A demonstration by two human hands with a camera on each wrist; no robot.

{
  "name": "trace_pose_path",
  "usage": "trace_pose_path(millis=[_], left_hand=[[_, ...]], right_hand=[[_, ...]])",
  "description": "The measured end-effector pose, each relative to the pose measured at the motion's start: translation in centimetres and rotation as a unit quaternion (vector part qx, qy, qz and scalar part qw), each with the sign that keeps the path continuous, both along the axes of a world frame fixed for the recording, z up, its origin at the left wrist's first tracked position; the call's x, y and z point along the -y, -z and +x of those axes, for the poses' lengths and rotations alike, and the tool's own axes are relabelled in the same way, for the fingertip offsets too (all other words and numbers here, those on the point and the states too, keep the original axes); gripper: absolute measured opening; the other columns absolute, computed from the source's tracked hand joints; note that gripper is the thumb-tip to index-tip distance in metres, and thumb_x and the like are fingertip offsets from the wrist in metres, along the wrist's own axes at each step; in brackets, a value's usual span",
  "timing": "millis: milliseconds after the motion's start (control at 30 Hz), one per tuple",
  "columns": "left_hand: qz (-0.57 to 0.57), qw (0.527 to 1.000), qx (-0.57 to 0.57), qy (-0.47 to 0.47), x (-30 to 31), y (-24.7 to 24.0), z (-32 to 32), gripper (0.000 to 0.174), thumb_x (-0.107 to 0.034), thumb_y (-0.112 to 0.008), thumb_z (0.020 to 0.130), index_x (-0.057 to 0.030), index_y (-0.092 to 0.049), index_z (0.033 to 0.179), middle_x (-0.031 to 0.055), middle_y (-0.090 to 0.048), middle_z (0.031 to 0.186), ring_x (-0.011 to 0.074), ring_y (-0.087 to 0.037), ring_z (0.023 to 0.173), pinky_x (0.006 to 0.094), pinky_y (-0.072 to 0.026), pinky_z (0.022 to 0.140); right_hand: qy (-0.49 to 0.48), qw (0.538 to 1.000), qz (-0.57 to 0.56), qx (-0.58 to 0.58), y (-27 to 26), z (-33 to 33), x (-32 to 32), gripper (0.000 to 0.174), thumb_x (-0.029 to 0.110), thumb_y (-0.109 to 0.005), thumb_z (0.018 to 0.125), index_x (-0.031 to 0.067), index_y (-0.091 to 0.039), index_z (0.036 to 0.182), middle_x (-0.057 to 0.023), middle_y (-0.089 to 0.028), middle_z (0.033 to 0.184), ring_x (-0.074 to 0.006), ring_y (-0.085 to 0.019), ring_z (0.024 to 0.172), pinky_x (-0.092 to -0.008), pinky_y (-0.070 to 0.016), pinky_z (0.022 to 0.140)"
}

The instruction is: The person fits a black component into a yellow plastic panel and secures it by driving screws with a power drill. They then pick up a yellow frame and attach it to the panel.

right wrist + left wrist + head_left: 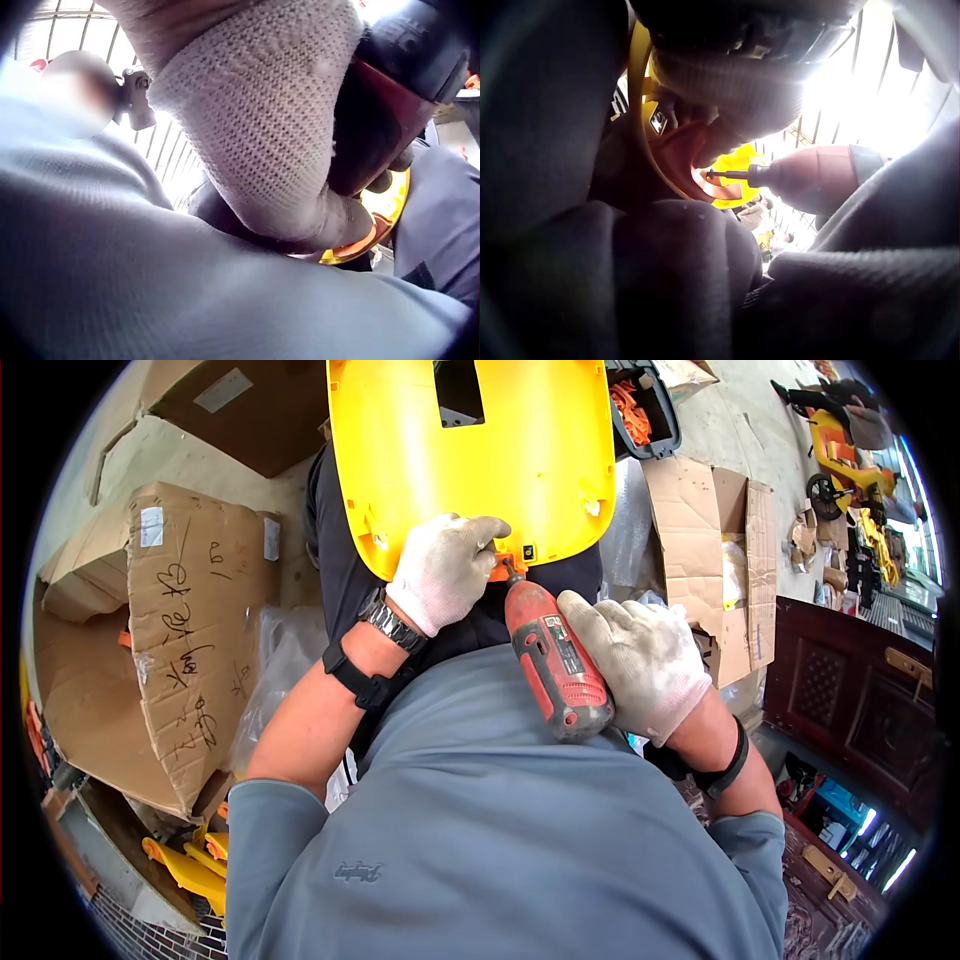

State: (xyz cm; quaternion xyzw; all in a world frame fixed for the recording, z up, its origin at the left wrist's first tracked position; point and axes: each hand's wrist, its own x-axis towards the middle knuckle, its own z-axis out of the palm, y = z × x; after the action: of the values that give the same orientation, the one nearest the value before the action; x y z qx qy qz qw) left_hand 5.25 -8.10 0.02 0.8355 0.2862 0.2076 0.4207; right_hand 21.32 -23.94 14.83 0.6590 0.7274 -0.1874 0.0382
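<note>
Through the head view I have my gloved left hand curled over the near edge of a yellow shell, whose broad face spreads ahead of that hand. Just right of its fingers, an orange piece sits at the shell's edge. My gloved right hand is wrapped round a red power driver; the tool lies to that hand's left, its bit pointing ahead at the orange piece. A marked cardboard box stands left of my left hand. Ahead of my right hand are an opened carton and, farther off, a dark bin holding orange parts.

In the left wrist view, all shadow and glare, my left fingers are at the orange piece with the bit beside them; whether its tip touches, I can't tell. The thumb is lost in the dark.

In the right wrist view, a knit cuff fills the middle. Beyond it my bent fingers circle the driver, and part of the yellow shell shows past the fingertips.
</note>
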Motion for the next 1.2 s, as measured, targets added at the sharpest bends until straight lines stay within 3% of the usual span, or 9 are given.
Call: trace_pose_path(millis=[367, 567, 667, 767, 867, 933, 1000, 1200], left_hand=[[-0.019, 1.000, -0.002, -0.017, -0.3, 0.7, -0.1, 0.023, -0.003, -0.067, 0.085, -0.0013, -0.076, 0.106, 0.0207, -0.075, 0.094, 0.0356, -0.073, 0.085, 0.0398, -0.0589, 0.080], [-0.008, 1.000, 0.001, -0.012, -0.1, 0.2, -0.3, 0.023, -0.004, -0.069, 0.085, -0.0011, -0.076, 0.107, 0.0207, -0.075, 0.094, 0.0358, -0.072, 0.087, 0.0395, -0.0584, 0.081], [-0.015, 0.999, 0.026, -0.013, -0.1, 0.5, -0.4, 0.023, -0.004, -0.070, 0.085, -0.0005, -0.075, 0.107, 0.0209, -0.074, 0.094, 0.0357, -0.072, 0.085, 0.0393, -0.0582, 0.081], [-0.038, 0.999, 0.017, -0.014, 0.0, -0.1, -0.3, 0.022, -0.003, -0.072, 0.084, -0.0002, -0.075, 0.106, 0.0206, -0.074, 0.094, 0.0347, -0.072, 0.086, 0.0388, -0.0580, 0.081], [0.029, 0.999, 0.009, -0.010, 0.2, -0.8, -0.5, 0.023, -0.002, -0.072, 0.084, -0.0003, -0.074, 0.107, 0.0193, -0.075, 0.095, 0.0321, -0.073, 0.086, 0.0378, -0.0580, 0.081], [-0.011, 1.000, 0.012, -0.011, 0.0, -1.1, -0.4, 0.023, -0.001, -0.071, 0.084, 0.0000, -0.074, 0.107, 0.0179, -0.075, 0.094, 0.0301, -0.073, 0.085, 0.0364, -0.0579, 0.081], [-0.072, 0.997, 0.020, -0.020, 0.1, -1.0, -0.5, 0.022, 0.003, -0.068, 0.087, 0.0012, -0.073, 0.108, 0.0150, -0.075, 0.096, 0.0241, -0.073, 0.086, 0.0323, -0.0576, 0.081], [-0.010, 0.988, 0.058, -0.141, 0.9, -3.9, -0.4, 0.022, 0.007, -0.062, 0.091, 0.0041, -0.074, 0.109, 0.0121, -0.076, 0.102, 0.0168, -0.073, 0.091, 0.0278, -0.0568, 0.085]], right_hand=[[-0.003, 0.998, -0.055, 0.012, 0.0, -0.2, -1.7, 0.067, 0.012, -0.074, 0.077, -0.0011, -0.051, 0.138, -0.0152, -0.070, 0.098, -0.0343, -0.070, 0.089, -0.0437, -0.0560, 0.076], [0.012, 0.999, 0.017, -0.047, -0.5, 0.3, -0.4, 0.067, 0.015, -0.077, 0.076, 0.0025, -0.053, 0.138, -0.0130, -0.071, 0.098, -0.0344, -0.070, 0.090, -0.0436, -0.0561, 0.076], [0.091, 0.977, 0.043, -0.187, 0.5, 2.3, 1.6, 0.068, 0.017, -0.083, 0.077, 0.0039, -0.055, 0.138, -0.0140, -0.072, 0.106, -0.0326, -0.072, 0.105, -0.0395, -0.0582, 0.088], [0.128, 0.962, 0.093, -0.224, 0.6, 2.8, 1.1, 0.069, 0.017, -0.086, 0.079, 0.0082, -0.055, 0.141, -0.0120, -0.073, 0.119, -0.0323, -0.073, 0.108, -0.0389, -0.0576, 0.096], [0.220, 0.931, 0.115, -0.266, 4.4, 4.2, 0.7, 0.072, 0.013, -0.085, 0.078, 0.0109, -0.053, 0.142, -0.0138, -0.072, 0.122, -0.0355, -0.072, 0.109, -0.0397, -0.0576, 0.095], [0.244, 0.922, 0.080, -0.288, 6.6, 5.1, 0.4, 0.073, 0.013, -0.085, 0.077, 0.0116, -0.052, 0.143, -0.0153, -0.072, 0.122, -0.0373, -0.071, 0.109, -0.0400, -0.0577, 0.095], [0.218, 0.927, 0.100, -0.289, 7.5, 5.3, 0.6, 0.073, 0.014, -0.085, 0.077, 0.0113, -0.051, 0.143, -0.0163, -0.071, 0.122, -0.0387, -0.070, 0.110, -0.0413, -0.0577, 0.094], [0.194, 0.943, 0.092, -0.255, 9.1, 6.1, 1.1, 0.073, 0.023, -0.082, 0.079, 0.0086, -0.050, 0.143, -0.0197, -0.070, 0.123, -0.0401, -0.069, 0.110, -0.0441, -0.0577, 0.091]])
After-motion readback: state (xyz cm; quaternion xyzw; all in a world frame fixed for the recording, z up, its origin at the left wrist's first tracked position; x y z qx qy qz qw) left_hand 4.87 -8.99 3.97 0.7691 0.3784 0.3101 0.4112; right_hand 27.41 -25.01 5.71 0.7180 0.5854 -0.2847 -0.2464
